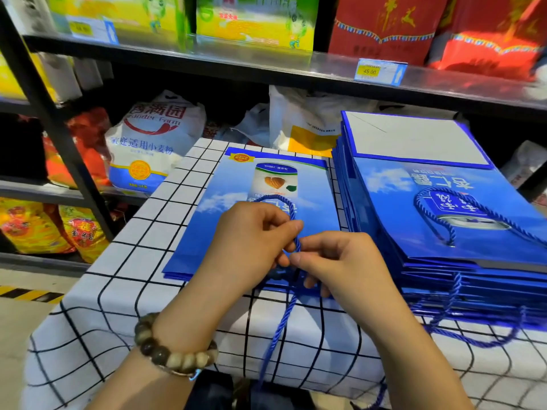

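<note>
- A table (97, 329) carries everything, covered by a white cloth (133, 255) with a black grid that drapes over the front edge.
- A thin pile of flat blue paper bags (201, 238) lies on the cloth, left of middle.
- A taller stack of blue bags (444, 273) lies just beside it on the right, reaching the table's far edge.
- A blue cord (280, 327) from the thin pile runs down over the front drape.
</note>
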`<move>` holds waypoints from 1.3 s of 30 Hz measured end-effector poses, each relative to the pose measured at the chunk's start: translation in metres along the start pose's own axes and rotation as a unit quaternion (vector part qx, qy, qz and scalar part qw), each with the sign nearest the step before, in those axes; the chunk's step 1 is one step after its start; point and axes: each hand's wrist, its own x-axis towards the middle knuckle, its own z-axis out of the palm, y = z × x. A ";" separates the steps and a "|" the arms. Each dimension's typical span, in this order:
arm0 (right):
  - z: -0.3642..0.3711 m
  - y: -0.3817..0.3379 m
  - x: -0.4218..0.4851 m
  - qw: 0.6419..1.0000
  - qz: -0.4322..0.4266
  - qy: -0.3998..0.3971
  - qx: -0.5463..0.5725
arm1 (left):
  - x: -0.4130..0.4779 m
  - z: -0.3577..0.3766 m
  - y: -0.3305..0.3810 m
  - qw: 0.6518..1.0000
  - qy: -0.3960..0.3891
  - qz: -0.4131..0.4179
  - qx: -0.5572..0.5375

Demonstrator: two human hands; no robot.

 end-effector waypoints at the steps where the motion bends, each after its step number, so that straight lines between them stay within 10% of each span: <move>1: -0.002 0.002 0.000 1.000 0.002 0.006 -0.004 | 0.000 0.003 -0.001 1.000 -0.005 0.008 0.004; 5: -0.008 0.009 0.005 0.998 0.003 0.057 -0.018 | -0.010 0.002 -0.023 0.985 -0.044 0.073 0.148; 9: -0.006 0.013 0.007 0.997 -0.003 0.063 -0.051 | -0.026 -0.004 -0.047 0.888 -0.149 0.133 0.415; 39: -0.008 0.006 -0.008 0.936 -0.073 -0.136 -0.316 | -0.021 -0.034 -0.040 0.865 -0.030 0.250 0.435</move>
